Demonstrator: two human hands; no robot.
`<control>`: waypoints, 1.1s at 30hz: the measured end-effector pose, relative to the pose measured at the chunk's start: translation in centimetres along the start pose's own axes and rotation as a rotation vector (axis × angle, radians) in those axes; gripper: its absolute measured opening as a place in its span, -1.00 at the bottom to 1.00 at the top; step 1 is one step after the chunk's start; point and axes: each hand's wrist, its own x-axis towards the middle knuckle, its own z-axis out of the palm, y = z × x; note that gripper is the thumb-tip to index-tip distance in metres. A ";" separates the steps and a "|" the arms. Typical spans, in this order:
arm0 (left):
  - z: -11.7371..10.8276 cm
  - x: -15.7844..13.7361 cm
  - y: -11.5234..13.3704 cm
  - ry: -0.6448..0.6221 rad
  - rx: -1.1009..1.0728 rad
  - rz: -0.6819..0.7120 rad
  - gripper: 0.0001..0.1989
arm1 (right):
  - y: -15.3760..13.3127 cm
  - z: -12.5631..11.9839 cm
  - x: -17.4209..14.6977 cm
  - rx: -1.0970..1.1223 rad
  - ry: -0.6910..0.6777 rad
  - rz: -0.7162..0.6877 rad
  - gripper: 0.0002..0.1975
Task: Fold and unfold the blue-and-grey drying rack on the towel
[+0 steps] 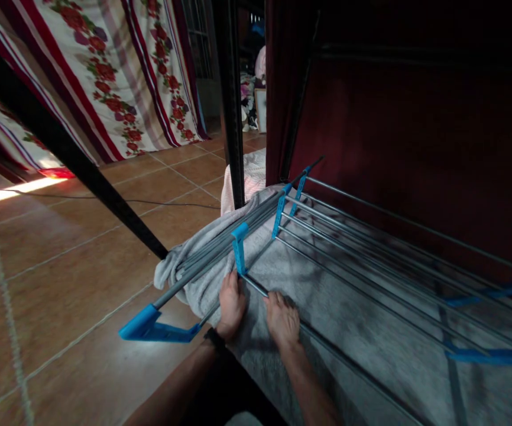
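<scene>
A metal drying rack (344, 228) with grey bars and blue plastic joints lies on a grey blanket (278, 273). My left hand (230, 302), a dark band at its wrist, is closed at the lower end of a blue bracket (239, 248), where a thick bar joins it; its fingertips are partly hidden. Just to the right, my right hand (281, 319) is closed over that same thick bar (353, 362), fingers curled across the top. Beyond my left wrist, a blue end piece (156, 327) of the rack sticks out over the floor.
Dark upright posts (235, 106) and a slanting dark bar (87, 160) frame the left side. A dark red panel (415, 130) stands behind the rack. Floral striped curtains (105, 77) hang above the brown tiled floor (74, 278), where a thin cable (149, 202) runs.
</scene>
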 end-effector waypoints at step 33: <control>-1.1 3.3 0.7 -0.156 0.314 -0.019 -0.61 | 10.8 -0.4 -12.7 0.027 0.329 0.417 -0.77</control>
